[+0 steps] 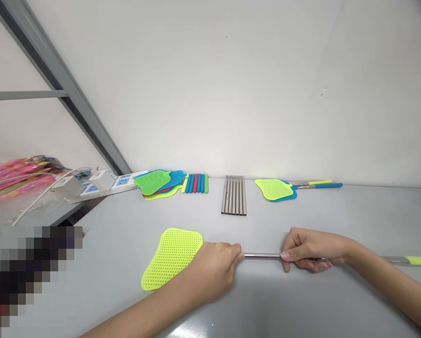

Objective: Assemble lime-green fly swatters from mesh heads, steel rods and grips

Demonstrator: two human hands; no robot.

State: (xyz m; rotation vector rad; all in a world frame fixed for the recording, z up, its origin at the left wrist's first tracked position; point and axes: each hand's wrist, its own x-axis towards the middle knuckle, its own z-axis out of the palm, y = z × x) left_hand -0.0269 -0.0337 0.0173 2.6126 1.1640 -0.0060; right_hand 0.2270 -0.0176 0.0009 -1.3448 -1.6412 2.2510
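A yellow-green fly swatter [173, 258] lies across the front of the grey table. My left hand [219, 270] is closed round it where the mesh head meets the metal rod, hiding that joint. Farther right, my right hand [309, 251] pinches the rod [262, 256] between thumb and fingers. Beyond my right wrist the rod runs on to a yellow-green handle [420, 260] at the right edge of the view.
Behind lie stacked swatter heads [154, 182], coloured handles [195, 183], a row of metal tubes [233, 196] and two swatters [275, 189]. A power strip [120, 184] and bagged pink items [23, 178] are at the left.
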